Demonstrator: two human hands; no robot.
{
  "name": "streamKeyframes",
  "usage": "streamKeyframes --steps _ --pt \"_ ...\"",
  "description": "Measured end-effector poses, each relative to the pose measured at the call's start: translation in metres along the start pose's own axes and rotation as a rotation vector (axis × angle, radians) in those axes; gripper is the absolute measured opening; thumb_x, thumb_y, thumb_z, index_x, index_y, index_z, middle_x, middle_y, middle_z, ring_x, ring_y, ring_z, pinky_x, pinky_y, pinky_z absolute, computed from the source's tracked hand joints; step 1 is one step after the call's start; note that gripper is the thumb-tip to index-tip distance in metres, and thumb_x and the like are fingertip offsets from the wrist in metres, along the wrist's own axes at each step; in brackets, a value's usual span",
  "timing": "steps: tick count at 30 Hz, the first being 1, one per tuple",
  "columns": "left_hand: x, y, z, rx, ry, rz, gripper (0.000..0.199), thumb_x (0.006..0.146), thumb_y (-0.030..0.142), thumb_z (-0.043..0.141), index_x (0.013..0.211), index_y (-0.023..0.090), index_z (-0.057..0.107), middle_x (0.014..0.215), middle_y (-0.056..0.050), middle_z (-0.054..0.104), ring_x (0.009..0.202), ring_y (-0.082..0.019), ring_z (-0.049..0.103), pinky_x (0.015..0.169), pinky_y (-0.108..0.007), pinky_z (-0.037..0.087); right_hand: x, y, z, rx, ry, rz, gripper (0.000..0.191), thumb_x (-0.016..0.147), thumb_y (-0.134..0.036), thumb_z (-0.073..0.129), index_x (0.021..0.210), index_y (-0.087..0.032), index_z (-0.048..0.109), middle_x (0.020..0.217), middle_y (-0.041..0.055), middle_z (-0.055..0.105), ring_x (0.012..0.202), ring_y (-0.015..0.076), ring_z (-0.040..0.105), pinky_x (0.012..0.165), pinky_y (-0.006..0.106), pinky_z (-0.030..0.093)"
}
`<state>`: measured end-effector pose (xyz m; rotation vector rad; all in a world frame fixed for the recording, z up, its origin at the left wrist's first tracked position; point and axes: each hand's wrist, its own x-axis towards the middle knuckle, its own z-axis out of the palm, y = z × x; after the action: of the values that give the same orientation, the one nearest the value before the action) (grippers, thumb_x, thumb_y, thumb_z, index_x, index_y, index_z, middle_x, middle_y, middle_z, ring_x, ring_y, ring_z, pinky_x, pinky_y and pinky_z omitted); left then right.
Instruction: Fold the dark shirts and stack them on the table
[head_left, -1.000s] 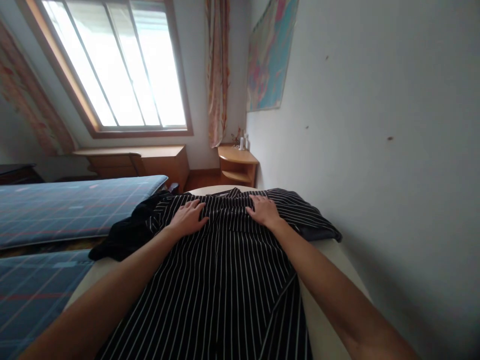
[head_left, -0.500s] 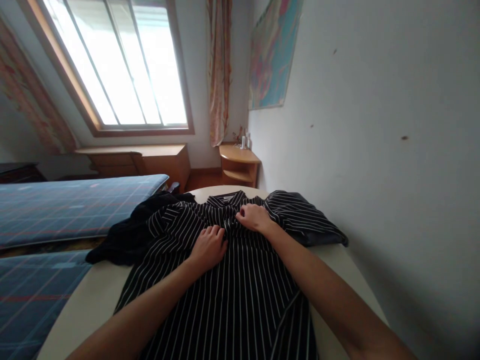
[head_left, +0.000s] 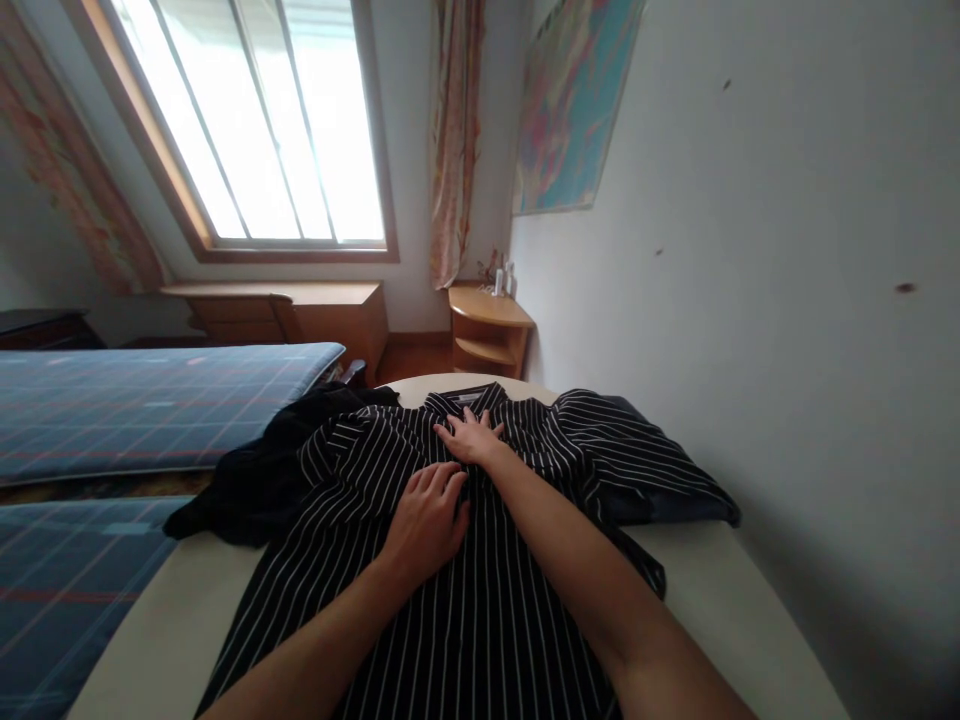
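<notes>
A black shirt with white stripes [head_left: 450, 600] lies spread on a pale round-edged table [head_left: 757, 600], its collar [head_left: 465, 397] at the far side. My right hand [head_left: 470, 437] rests on the upper front just below the collar, fingers spread. Nearer to me, my left hand [head_left: 426, 515] lies on the chest part of the shirt, its fingers bent a little and apart, holding nothing. The sleeve on the right [head_left: 637, 445] lies over dark cloth.
Dark clothing [head_left: 247, 490] lies at the table's left edge. Beyond it are blue plaid mattresses [head_left: 150, 410]. A wooden desk [head_left: 345, 320] and a corner shelf [head_left: 491, 305] stand at the back. A white wall [head_left: 750, 300] runs along the right.
My right hand has opened and moved left onto the placket near the collar. My left hand has shifted slightly toward me. The view has turned a little.
</notes>
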<state>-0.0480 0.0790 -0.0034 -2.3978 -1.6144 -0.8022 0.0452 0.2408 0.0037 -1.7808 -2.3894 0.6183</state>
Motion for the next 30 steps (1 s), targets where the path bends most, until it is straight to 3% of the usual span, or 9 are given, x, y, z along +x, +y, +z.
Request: streamKeyframes --steps 5,9,13,17,21,24,26,28,30 --pt "0.002 -0.002 0.002 -0.012 0.001 -0.018 0.033 0.087 0.018 0.057 0.119 0.020 0.059 0.128 -0.009 0.060 0.122 -0.028 0.052 0.106 -0.047 0.041 0.035 0.002 0.007 -0.024 0.089 0.202 0.083 0.088 -0.078 0.022 0.157 -0.031 0.023 0.166 0.0086 0.001 0.146 0.0498 -0.006 0.104 0.079 -0.005" --pt "0.003 -0.004 0.005 -0.016 -0.044 -0.059 0.034 0.086 0.018 0.058 0.121 0.020 0.059 0.131 -0.009 0.059 0.124 -0.028 0.050 0.108 -0.047 0.040 0.056 0.009 0.010 -0.055 0.218 0.275 0.078 0.092 -0.071 0.025 0.157 -0.028 0.024 0.166 0.0105 0.004 0.146 0.0493 -0.004 0.104 0.077 -0.006" --pt "0.004 -0.006 0.007 -0.031 -0.100 -0.085 0.032 0.087 0.022 0.059 0.119 0.020 0.060 0.130 -0.009 0.060 0.125 -0.029 0.050 0.109 -0.048 0.039 0.061 0.010 0.012 -0.086 0.278 0.008 0.071 0.090 -0.068 0.039 0.150 -0.028 0.041 0.163 0.0099 0.022 0.148 0.0407 0.009 0.113 0.067 0.001" --pt "0.004 -0.003 0.009 -0.080 -0.167 -0.093 0.024 0.090 0.022 0.055 0.113 0.021 0.061 0.118 -0.007 0.065 0.112 -0.026 0.058 0.097 -0.043 0.049 0.054 0.012 0.013 -0.080 0.345 -0.348 0.044 0.091 -0.049 0.052 0.126 -0.024 0.062 0.148 0.0079 0.048 0.140 0.0262 0.033 0.115 0.046 0.021" --pt "0.012 -0.007 -0.001 -0.075 -0.104 -0.100 0.025 0.093 0.022 0.051 0.116 0.022 0.060 0.122 -0.006 0.064 0.108 -0.022 0.061 0.095 -0.038 0.050 0.041 0.018 0.014 -0.041 0.411 -0.347 0.030 0.089 -0.043 0.057 0.107 -0.020 0.065 0.119 0.0087 0.065 0.120 0.0248 0.050 0.106 0.041 0.033" --pt "0.025 -0.032 -0.021 0.056 0.061 -0.162 0.030 0.093 0.026 0.052 0.122 0.021 0.060 0.140 -0.009 0.054 0.128 -0.028 0.049 0.106 -0.043 0.042 0.029 0.022 0.013 -0.027 0.448 -0.366 0.022 0.090 -0.039 0.058 0.096 -0.020 0.066 0.116 0.0077 0.066 0.115 0.0232 0.052 0.104 0.038 0.034" --pt "0.033 -0.058 -0.036 0.169 0.156 -0.315 0.039 0.095 0.031 0.049 0.132 0.020 0.056 0.150 -0.013 0.045 0.134 -0.032 0.043 0.108 -0.049 0.039 0.021 0.024 0.011 -0.019 0.469 -0.395 0.023 0.092 -0.040 0.056 0.091 -0.021 0.068 0.119 0.0068 0.066 0.116 0.0218 0.052 0.105 0.036 0.032" --pt "0.036 -0.087 -0.048 0.240 0.171 -0.519 0.047 0.097 0.036 0.044 0.140 0.016 0.050 0.150 -0.017 0.045 0.131 -0.035 0.046 0.104 -0.050 0.042 0.014 0.024 0.008 -0.021 0.465 -0.404 0.033 0.097 -0.043 0.048 0.086 -0.021 0.070 0.118 0.0062 0.068 0.114 0.0206 0.053 0.105 0.035 0.031" --pt "0.034 -0.111 -0.054 0.236 0.095 -0.654 0.051 0.098 0.039 0.041 0.141 0.012 0.048 0.133 -0.018 0.060 0.122 -0.036 0.055 0.100 -0.050 0.045 0.009 0.024 0.006 -0.035 0.432 -0.368 0.047 0.102 -0.045 0.037 0.083 -0.021 0.072 0.111 0.0069 0.071 0.109 0.0202 0.057 0.102 0.033 0.033"
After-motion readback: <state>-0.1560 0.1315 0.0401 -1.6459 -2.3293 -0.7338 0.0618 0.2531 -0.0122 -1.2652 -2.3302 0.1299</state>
